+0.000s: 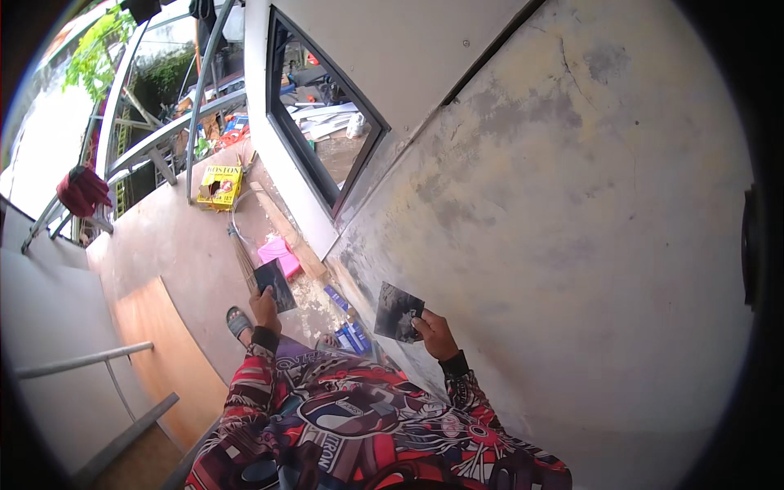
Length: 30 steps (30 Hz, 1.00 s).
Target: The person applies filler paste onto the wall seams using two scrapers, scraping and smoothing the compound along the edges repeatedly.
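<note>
My left hand [265, 314] grips a dark, flat, square putty spreader [275, 282] by its lower edge, above the floor. In my right hand [436, 335] is a second dark square spreader [395, 310], smeared with pale grey material and pinched at its lower right corner by the thumb. It is held in front of the patchy plastered wall [555, 237]; whether it touches the wall I cannot tell. Both hands are closed, and their fingers are partly hidden behind the spreaders.
Along the wall's foot lie a wooden plank [287, 233], a pink plastic item [280, 256], a stick broom [240, 251] and blue packages [353, 337]. Farther off sits a torn yellow box [220, 189]. A framed window opening [359, 122] breaks the wall; metal railings [167, 135] and plywood [159, 322] stand left.
</note>
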### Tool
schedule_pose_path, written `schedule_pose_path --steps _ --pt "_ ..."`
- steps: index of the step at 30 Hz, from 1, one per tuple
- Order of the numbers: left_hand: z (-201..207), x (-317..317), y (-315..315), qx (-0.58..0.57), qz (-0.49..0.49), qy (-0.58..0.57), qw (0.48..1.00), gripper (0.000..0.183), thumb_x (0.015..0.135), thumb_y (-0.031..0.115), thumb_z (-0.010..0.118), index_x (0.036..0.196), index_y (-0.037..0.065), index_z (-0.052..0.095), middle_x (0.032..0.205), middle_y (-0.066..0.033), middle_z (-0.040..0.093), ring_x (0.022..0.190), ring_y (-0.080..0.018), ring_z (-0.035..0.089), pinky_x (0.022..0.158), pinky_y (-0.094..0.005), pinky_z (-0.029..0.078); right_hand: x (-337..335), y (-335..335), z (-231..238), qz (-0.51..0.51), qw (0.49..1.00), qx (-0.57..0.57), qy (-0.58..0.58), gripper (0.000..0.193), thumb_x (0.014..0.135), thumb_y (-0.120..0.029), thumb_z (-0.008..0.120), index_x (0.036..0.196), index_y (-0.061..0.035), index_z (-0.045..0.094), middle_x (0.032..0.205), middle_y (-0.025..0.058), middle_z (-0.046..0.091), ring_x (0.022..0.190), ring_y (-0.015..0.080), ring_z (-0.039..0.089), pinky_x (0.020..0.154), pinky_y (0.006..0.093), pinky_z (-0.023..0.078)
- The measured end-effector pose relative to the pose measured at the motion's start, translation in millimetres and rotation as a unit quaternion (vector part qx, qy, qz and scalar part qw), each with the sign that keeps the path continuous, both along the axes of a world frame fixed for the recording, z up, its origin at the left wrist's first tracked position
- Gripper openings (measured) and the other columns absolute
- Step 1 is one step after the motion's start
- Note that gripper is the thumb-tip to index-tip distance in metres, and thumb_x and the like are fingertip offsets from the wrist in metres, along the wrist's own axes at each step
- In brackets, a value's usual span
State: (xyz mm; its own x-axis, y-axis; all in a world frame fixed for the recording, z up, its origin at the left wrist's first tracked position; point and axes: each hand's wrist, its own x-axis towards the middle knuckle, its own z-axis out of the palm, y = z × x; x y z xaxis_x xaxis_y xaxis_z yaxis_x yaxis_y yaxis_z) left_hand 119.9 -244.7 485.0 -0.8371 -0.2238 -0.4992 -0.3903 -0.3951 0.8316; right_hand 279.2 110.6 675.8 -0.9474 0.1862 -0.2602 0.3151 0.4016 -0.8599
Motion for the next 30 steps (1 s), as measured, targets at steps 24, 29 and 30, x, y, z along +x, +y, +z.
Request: schedule_pose_path --steps 24,29,30 --pt "11.5 -258.5 -172.7 0.095 -0.394 0.039 0.913 0.027 0.096 0.014 0.057 0.117 0.000 0.066 0.101 -0.0043 0.069 0.086 -0.0163 0.067 0.075 -0.0318 0.055 -135.8 -306.8 26.1 -0.438 0.833 -0.337 0.016 0.013 0.099 -0.018 0.059 0.093 -0.0065 0.060 0.076 0.0028 0.054 0.064 0.0176 0.062 0.061 0.0385 0.061" --pt "10.3 -238.3 -141.8 0.163 -0.455 -0.090 0.871 0.021 0.095 0.010 0.059 0.112 0.001 0.067 0.097 -0.0091 0.072 0.081 -0.0240 0.072 0.072 -0.0392 0.062 -140.7 -317.9 16.8 -0.481 0.771 -0.404 0.103 0.010 0.096 -0.011 0.059 0.103 -0.0065 0.065 0.087 0.0052 0.064 0.072 0.0229 0.068 0.069 0.0465 0.062" --pt "19.2 -235.9 -135.5 0.169 -0.473 -0.105 0.858 0.020 0.095 0.009 0.058 0.111 0.002 0.067 0.097 -0.0094 0.072 0.083 -0.0247 0.072 0.073 -0.0404 0.062 -137.0 -317.0 4.5 -0.480 0.755 -0.426 0.135 0.015 0.096 -0.011 0.059 0.109 -0.0061 0.066 0.094 0.0076 0.069 0.079 0.0260 0.072 0.071 0.0472 0.063"
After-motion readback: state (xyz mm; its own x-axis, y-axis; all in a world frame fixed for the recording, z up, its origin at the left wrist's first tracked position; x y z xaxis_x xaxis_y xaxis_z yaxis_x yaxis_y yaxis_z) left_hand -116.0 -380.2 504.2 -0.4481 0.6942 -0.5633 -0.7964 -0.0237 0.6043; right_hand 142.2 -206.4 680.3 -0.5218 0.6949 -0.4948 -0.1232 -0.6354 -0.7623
